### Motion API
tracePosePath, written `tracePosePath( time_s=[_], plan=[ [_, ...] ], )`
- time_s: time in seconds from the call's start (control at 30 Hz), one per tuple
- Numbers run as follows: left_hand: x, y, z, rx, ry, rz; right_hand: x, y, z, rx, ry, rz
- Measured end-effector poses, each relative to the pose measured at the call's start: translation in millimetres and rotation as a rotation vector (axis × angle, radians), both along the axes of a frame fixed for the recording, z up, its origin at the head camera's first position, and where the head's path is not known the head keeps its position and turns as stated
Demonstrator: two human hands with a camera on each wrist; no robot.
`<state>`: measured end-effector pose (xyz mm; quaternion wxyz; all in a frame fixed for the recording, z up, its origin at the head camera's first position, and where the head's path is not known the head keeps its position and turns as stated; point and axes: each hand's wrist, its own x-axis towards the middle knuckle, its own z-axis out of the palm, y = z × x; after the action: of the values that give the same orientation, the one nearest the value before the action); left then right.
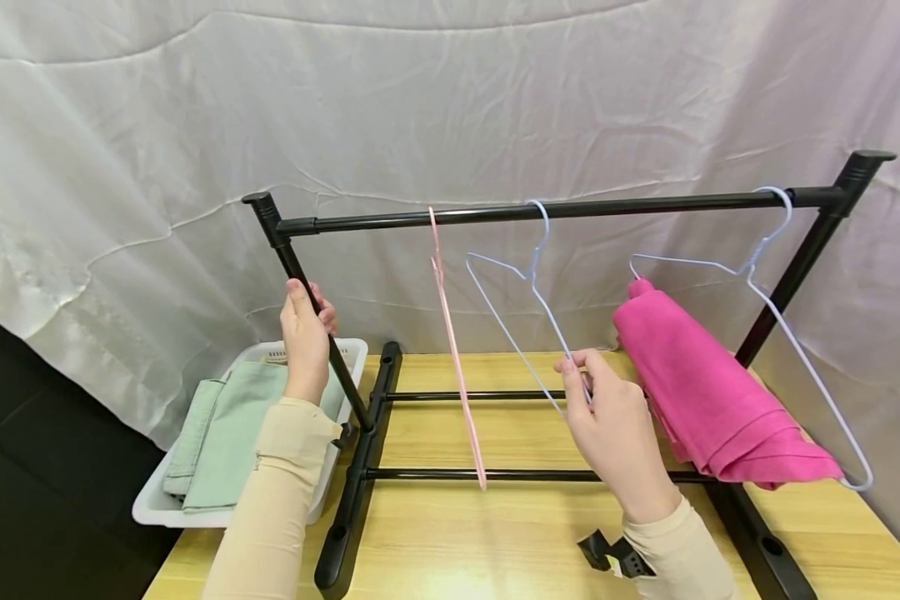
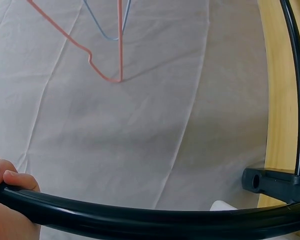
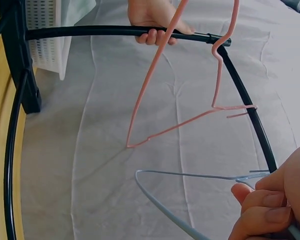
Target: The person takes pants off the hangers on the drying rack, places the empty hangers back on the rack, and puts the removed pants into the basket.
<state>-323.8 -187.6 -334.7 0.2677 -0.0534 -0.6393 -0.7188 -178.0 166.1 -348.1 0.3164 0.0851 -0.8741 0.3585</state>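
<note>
Middle blue hanger (image 1: 549,315), hooked over black rail (image 1: 645,205), bare of cloth; pinched along one sloping side between thumb and fingers of right hand (image 1: 615,425); left rack post (image 1: 342,367), gripped in curled fingers of left hand (image 1: 307,337), apparently for steadying; step in hand, by judgement: placing or adjusting of bare hanger; next move, probably, calling for firm hold on post and gentle shift of wire; alongside: pink hanger (image 1: 454,350), bare; second blue hanger (image 1: 753,258), bearing magenta cloth (image 1: 712,392); white basket (image 1: 157,517), containing folded green cloth (image 1: 232,442); head view alone: magenta cloth; right wrist view: pierced wall of basket, barely visible from head; left wrist view: no right hand.
</note>
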Motion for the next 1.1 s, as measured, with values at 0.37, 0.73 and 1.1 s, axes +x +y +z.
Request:
tracePosePath(
  time_s=[0.37, 0.73, 1.1],
  plan=[
    [0.7, 0.3, -0.5, -0.006, -0.02, 0.0, 4.3, -5.1, -1.4, -0.008, -0.012, 0.012],
    [0.7, 0.1, -1.2, -0.007, -0.007, 0.002, 7.9, -6.5, -2.5, 0.014, -0.01, 0.007],
    [1.4, 0.6, -0.7, -0.003, 0.01, 0.004, 13.4, -0.1, -3.1, 0.04, 0.016, -0.022]
  ],
)
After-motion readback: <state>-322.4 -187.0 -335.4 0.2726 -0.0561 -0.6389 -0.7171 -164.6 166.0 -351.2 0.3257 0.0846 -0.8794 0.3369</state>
